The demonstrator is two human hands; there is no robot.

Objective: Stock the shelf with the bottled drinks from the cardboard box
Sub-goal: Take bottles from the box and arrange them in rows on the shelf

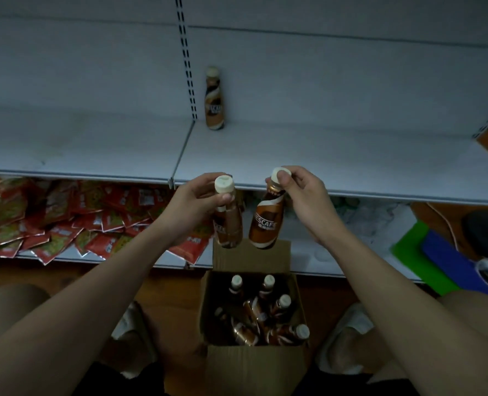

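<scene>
The upper shelf (351, 155) is found almost bare. On its left bay nothing is seen. Just right of the slotted upright (186, 70), one coffee bottle (214, 100) is stood upright near the back panel, well clear of the front edge. It is the only bottle recorded on that shelf, so stocking is judged to be at an early stage.

On the lower shelf (308, 261), red sachets (65, 221) are heaped across the left part up to its front edge; pale packaging, too dim to identify, lies on the right part.

In front of the upper shelf's front edge, two bottles are held in the air above the box. The left hand (191, 204) is closed around the neck of the left-held bottle (228, 224), gripped just under its cream cap, the body hanging near vertical. The right hand (299, 192) is closed on the cap and neck of the right-held bottle (267, 224), pinched by the fingertips (283, 175), the body tilted with its base toward the left. The two bottles are close together; contact between them cannot be determined. Neither has been set down.

The cardboard box (254, 364) is stood open on the floor between the person's knees, below the lower shelf's front edge. Several bottles remain in the box (268, 284), some upright along the far side and others lying tipped toward the near right corner; an exact count is not possible in the dim light.

Outstanding: the two held bottles and the box contents.
</scene>
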